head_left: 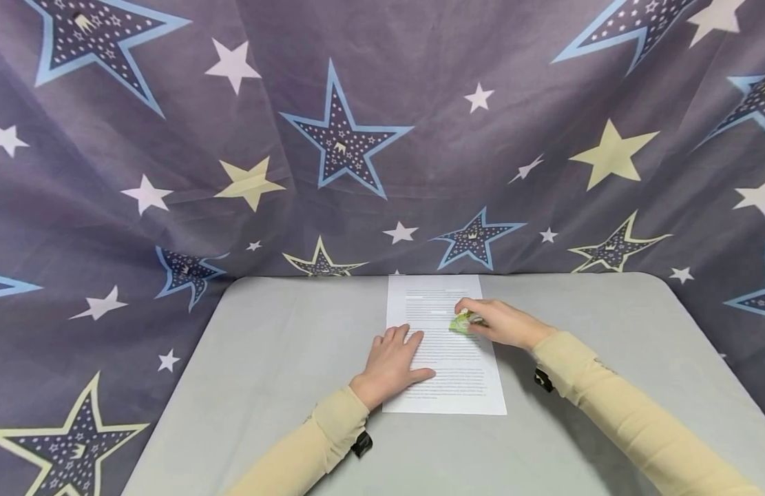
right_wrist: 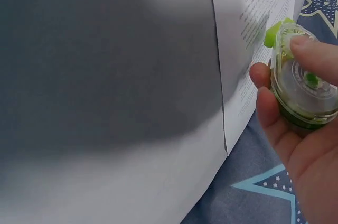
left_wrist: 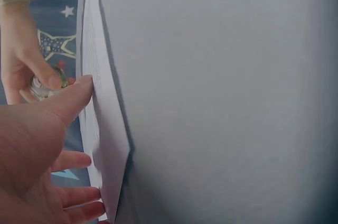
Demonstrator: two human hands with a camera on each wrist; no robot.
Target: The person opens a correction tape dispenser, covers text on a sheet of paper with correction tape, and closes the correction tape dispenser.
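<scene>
I had the left hand (head_left: 390,362) spread, apparently steadying white printed paper (head_left: 445,350), the right hand (head_left: 505,324) gripping a rounded clear-green plastic dispenser (right_wrist: 297,85).

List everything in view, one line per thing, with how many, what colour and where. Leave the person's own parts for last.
Tape dispenser: 1, clear and green, over the right part of the sheet's text; contact unclear
Printed sheet: 1, white with dark text, flat on the table, reaching its far edge
Table: 1, light grey, under the sheet
Star-patterned cloth: 1 backdrop, purplish-blue with white, yellow and blue stars, behind and beside the table
Wrist devices: 2, black, one at each wrist
Sleeves: 2, beige, one on each arm
Left hand: 1, bare, resting on the sheet's left side
Right hand: 1, bare, holding the dispenser
</scene>
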